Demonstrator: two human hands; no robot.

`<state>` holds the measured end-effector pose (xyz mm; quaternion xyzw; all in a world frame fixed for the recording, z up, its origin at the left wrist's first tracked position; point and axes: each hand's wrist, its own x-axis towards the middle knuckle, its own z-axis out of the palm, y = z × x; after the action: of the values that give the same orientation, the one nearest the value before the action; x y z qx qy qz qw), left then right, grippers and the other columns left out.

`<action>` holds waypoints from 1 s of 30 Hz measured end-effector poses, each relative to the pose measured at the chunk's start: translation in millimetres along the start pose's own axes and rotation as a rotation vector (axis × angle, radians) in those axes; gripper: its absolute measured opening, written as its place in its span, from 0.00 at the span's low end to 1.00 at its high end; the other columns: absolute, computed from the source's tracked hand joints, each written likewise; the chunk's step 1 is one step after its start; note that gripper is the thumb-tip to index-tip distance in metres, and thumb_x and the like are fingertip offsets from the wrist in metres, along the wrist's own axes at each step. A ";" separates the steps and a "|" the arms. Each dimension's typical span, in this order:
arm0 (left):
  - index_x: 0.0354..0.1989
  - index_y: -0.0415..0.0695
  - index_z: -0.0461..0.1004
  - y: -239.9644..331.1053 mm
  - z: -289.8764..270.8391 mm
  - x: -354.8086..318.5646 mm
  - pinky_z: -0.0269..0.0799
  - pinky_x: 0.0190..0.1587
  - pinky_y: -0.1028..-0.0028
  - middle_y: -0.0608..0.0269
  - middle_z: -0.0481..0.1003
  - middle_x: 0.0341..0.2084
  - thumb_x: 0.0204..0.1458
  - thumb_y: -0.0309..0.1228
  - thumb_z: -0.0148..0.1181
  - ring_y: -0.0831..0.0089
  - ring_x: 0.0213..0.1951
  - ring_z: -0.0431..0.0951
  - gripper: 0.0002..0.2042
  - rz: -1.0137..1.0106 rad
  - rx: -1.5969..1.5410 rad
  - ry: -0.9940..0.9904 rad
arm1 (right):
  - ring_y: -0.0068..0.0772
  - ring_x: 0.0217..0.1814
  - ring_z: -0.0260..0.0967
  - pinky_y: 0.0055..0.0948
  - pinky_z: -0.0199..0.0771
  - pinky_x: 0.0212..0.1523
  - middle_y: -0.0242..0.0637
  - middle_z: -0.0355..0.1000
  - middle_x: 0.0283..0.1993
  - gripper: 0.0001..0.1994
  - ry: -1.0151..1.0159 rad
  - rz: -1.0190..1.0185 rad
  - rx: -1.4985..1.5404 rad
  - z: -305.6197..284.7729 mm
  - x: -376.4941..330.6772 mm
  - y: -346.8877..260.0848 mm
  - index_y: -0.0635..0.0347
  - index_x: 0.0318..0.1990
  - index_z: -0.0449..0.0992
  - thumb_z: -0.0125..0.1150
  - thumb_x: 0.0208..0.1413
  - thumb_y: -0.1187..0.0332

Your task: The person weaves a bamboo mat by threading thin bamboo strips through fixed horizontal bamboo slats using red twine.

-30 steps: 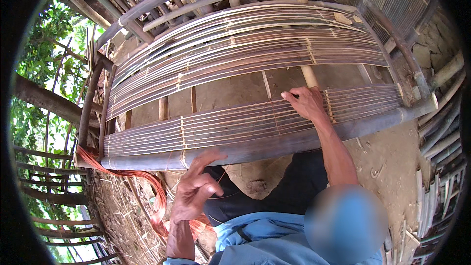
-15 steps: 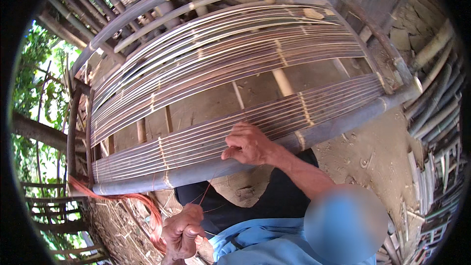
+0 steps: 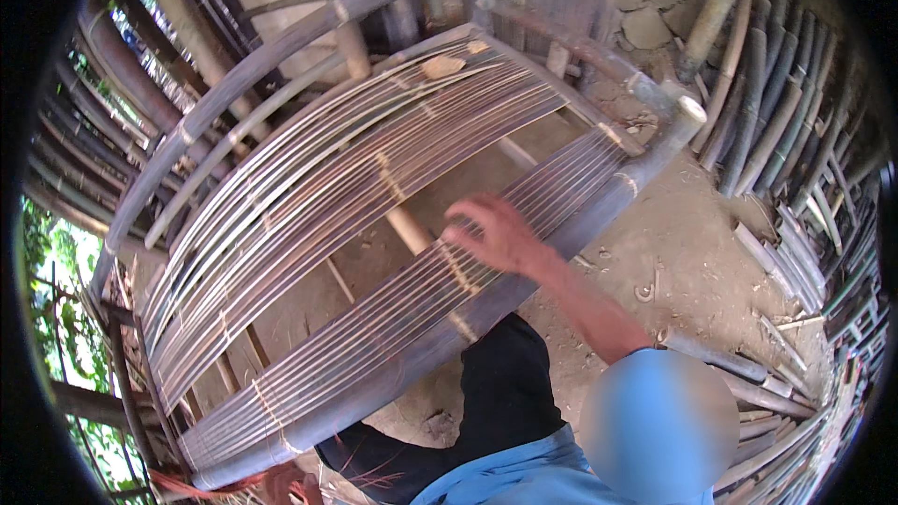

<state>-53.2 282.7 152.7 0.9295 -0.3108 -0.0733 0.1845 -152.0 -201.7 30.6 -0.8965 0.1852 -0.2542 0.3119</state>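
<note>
A bamboo bench [image 3: 374, 376] with long thin slats stands before me. My right hand [image 3: 494, 234] hovers over the front band of slats [image 3: 374, 309], close to a pale lashing [image 3: 460, 266] that crosses it. Its fingers are loosely bent and apart, and I see nothing in them. Low at the picture's bottom edge is my left hand [image 3: 290, 484], dim and partly cut off, beside red-orange strands [image 3: 182, 484]. More thin red strands [image 3: 369, 477] lie over my dark trouser leg. Whether the left fingers grip the strands is not visible.
A curved bamboo backrest [image 3: 243, 75] rises behind the seat. On the far slats lies a tan flat piece [image 3: 442, 66]. Bamboo poles [image 3: 776, 93] lean at the right, with cut lengths [image 3: 781, 257] on the earth floor. A gap runs between the slat bands.
The view has swung to the right. My right hand has shifted along the bench toward its right end, its fingers loosening. My left hand has dropped to the bottom edge.
</note>
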 end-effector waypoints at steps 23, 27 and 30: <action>0.32 0.41 0.75 278.5 272.6 159.2 0.68 0.43 0.61 0.52 0.75 0.31 0.57 0.37 0.63 0.55 0.37 0.75 0.11 0.591 0.012 0.218 | 0.54 0.62 0.66 0.48 0.61 0.65 0.50 0.72 0.56 0.24 0.212 0.127 -0.080 -105.8 -25.1 129.2 0.59 0.53 0.74 0.67 0.55 0.53; 0.37 0.41 0.79 262.6 207.7 165.8 0.67 0.32 0.72 0.64 0.78 0.26 0.58 0.36 0.63 0.69 0.27 0.74 0.10 0.125 -0.722 -0.418 | 0.50 0.62 0.67 0.47 0.65 0.64 0.46 0.73 0.57 0.25 -0.002 -0.125 -0.080 -114.6 -33.6 86.1 0.58 0.55 0.74 0.70 0.53 0.56; 0.39 0.42 0.83 227.4 160.3 196.3 0.62 0.27 0.77 0.75 0.74 0.23 0.56 0.39 0.67 0.83 0.23 0.66 0.13 0.012 -0.741 -0.480 | 0.45 0.56 0.71 0.45 0.66 0.61 0.42 0.76 0.50 0.24 -0.374 -0.010 0.257 -140.9 -32.3 63.0 0.55 0.55 0.76 0.71 0.52 0.56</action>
<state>-62.5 -51.7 89.1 0.7554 -0.3028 -0.3926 0.4285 -269.4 -297.8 73.6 -0.8817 0.0860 -0.1066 0.4514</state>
